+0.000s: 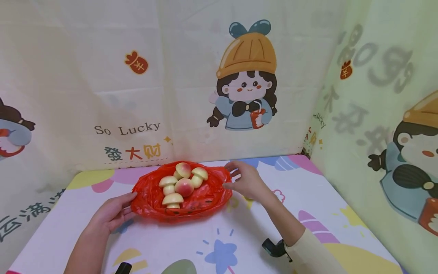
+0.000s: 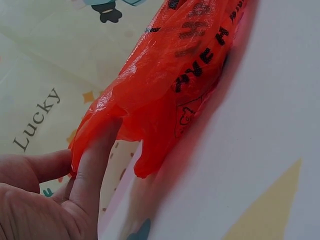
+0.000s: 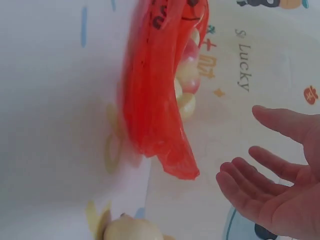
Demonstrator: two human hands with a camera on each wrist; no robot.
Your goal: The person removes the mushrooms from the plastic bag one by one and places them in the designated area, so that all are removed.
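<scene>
A red plastic bag (image 1: 202, 203) lies on the table with its mouth spread wide. Inside sit several cream mushrooms (image 1: 172, 199) and a round, pink-tinged piece (image 1: 184, 187) like a peach. At the bag's left end, my left hand (image 1: 111, 213) pinches the rim; the left wrist view has the thumb and a finger (image 2: 92, 170) on the thin plastic. My right hand (image 1: 248, 180) is beside the bag's right end, fingers spread and relaxed. In the right wrist view, that hand (image 3: 280, 185) holds nothing, and a gap separates it from the bag (image 3: 157, 100).
A pale round thing (image 3: 132, 230) shows at the bottom of the right wrist view. The white table (image 1: 191, 243) carries coloured prints. Printed cloth (image 1: 188, 95) hangs behind it, with another sheet (image 1: 342, 133) at the right. Black wrist-camera parts (image 1: 273, 248) jut from the right forearm.
</scene>
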